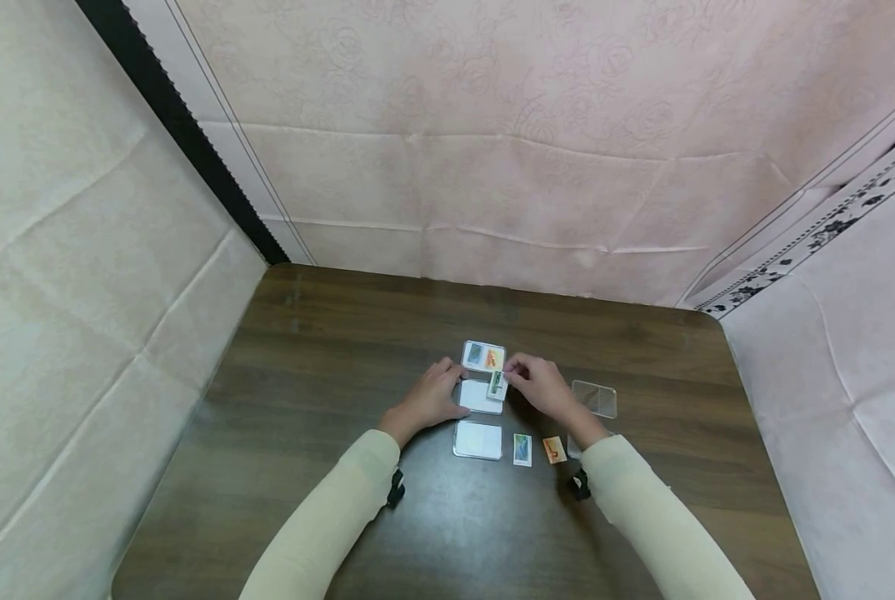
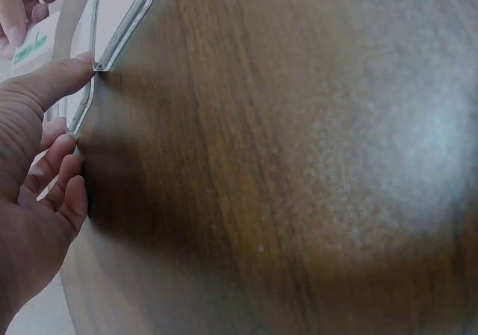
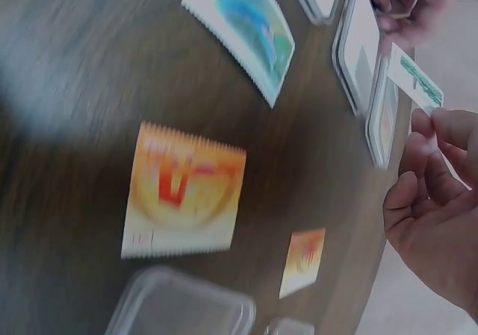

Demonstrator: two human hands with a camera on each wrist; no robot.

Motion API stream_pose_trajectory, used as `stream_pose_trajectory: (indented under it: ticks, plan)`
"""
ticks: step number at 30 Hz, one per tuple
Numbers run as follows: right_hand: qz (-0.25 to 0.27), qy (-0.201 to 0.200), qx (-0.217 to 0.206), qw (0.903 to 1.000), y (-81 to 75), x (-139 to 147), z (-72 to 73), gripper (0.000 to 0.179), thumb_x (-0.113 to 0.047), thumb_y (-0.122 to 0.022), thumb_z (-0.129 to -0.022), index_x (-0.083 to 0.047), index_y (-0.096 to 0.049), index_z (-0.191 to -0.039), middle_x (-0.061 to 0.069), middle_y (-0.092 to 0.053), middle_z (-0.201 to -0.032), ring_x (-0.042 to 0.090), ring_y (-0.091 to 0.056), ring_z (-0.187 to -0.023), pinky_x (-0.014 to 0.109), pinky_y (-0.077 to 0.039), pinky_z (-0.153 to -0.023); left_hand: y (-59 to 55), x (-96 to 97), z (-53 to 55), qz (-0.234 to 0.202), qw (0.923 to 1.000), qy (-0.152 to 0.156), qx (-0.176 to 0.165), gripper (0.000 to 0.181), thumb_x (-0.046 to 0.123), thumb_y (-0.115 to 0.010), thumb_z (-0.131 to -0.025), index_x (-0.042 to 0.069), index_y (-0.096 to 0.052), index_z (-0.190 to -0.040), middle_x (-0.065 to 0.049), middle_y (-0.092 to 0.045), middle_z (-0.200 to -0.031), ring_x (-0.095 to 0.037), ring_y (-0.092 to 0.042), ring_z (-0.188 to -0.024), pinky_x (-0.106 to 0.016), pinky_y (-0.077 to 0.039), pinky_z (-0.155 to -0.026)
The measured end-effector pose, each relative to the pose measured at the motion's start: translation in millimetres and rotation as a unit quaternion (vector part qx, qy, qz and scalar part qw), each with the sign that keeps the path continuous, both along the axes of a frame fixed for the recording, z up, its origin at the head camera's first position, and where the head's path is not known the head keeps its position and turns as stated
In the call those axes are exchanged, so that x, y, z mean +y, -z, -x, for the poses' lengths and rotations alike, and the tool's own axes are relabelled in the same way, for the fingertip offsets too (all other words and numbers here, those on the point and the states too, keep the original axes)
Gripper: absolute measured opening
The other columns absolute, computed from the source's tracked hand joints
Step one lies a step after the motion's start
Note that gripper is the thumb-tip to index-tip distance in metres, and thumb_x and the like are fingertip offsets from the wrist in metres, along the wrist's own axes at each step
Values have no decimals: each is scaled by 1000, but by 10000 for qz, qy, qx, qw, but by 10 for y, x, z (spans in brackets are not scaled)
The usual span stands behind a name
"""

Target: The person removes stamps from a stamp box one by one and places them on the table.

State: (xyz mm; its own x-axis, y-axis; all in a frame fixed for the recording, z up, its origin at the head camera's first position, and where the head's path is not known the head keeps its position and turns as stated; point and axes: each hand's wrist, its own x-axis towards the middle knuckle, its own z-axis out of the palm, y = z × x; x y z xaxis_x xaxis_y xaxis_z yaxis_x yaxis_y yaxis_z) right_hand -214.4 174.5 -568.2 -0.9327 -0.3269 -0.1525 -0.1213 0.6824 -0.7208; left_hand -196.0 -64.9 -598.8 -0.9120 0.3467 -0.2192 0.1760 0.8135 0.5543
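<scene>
My right hand (image 1: 541, 385) pinches a small white stamp with a green picture (image 3: 415, 81) between thumb and fingertips. It holds the stamp over the right part of the middle clear plastic case (image 1: 477, 398), which has a white inside. My left hand (image 1: 431, 396) is at that case's left end, thumb (image 2: 69, 74) at one corner and curled fingers (image 2: 63, 167) at the other. Just beyond lies the far case (image 1: 475, 343), with a bluish stamp (image 1: 475, 353) and an orange stamp (image 1: 495, 358) in it. The near case (image 1: 477, 440) shows a white inside.
Right of the near case lie a blue-green stamp (image 1: 522, 450) and an orange stamp (image 1: 554, 450) on the brown wooden table (image 1: 305, 483). A transparent lid (image 1: 596, 398) lies beyond my right wrist, and another clear piece (image 3: 183, 305) is partly hidden by the forearm.
</scene>
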Motion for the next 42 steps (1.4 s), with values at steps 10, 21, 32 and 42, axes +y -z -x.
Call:
stream_pose_trajectory:
  ticks: [10,21,32,42]
  plan:
    - [-455,-145,-91,9988,-47,224,-44,7,-19,-66,-102,-15,-68,-107,3,-66,-94,20,-58,-84,34,-51,-76,3,-8,-5,-9,10000,27,45,61,37,-87,-84,16,-60,-134,-1,-54,-126,-17,-51,-111,-38,-50,-98]
    - [-881,-150,-138,9959,33,299,-54,7,-17,-68,-101,-13,-68,-106,3,-67,-93,19,-59,-83,36,-54,-79,7,-15,-13,-29,9998,56,163,61,36,-88,-83,15,-61,-133,-2,-55,-125,-18,-52,-111,-39,-50,-97]
    - [-1288,-344,145,9910,98,315,-8,5,-14,-70,-99,-10,-69,-99,4,-64,-90,17,-57,-79,34,-52,-73,7,-14,-11,-41,9999,34,111,61,37,-87,-83,16,-61,-134,-1,-54,-125,-18,-51,-110,-38,-50,-97]
    - [-1628,-519,-61,9853,150,318,-3,5,-15,-71,-99,-12,-69,-101,3,-63,-91,17,-57,-80,33,-52,-72,5,-9,-8,12,10000,36,63,60,38,-87,-84,17,-61,-134,-1,-54,-124,-17,-51,-109,-38,-50,-97]
